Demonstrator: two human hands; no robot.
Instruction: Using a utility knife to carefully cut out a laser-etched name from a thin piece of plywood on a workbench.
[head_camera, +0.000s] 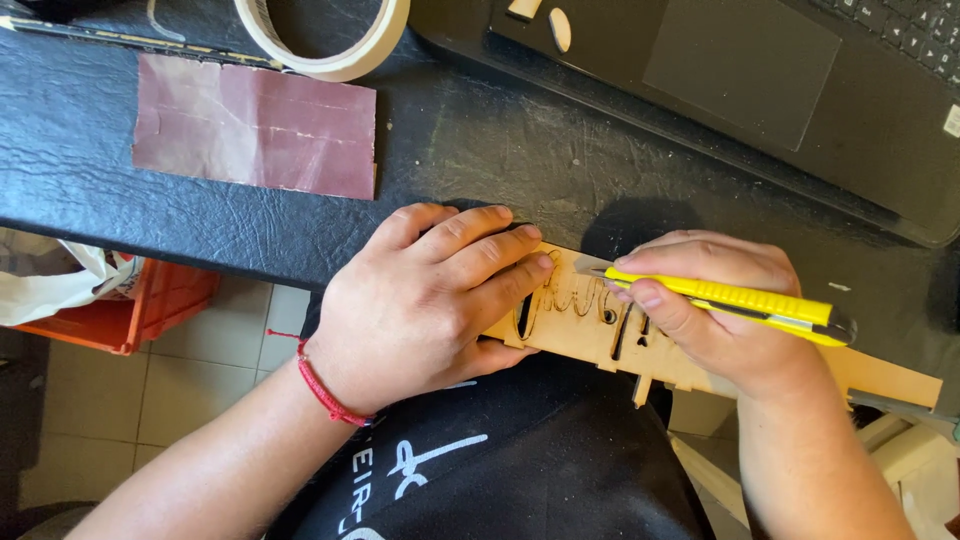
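Black, cracked leather covers the bench (480, 150). Right hand (720, 310) fingers (650, 295) wrap tight around a yellow utility knife (730, 298), its blade tip touching a thin wooden board (590, 320) with cut-out letters at the bench's near edge. Left hand (420, 305) presses flat on the board's left end, fingers close together. Sandpaper (255, 125), a tape roll (330, 45) and a laptop (740, 70) lie toward the far edge.

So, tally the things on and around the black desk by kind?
Hands: 2, left hand, right hand
Yellow utility knife: 1
Cut wooden strip: 1
Sandpaper sheet: 1
Tape roll: 1
Laptop: 1
Orange crate: 1
Total: 8
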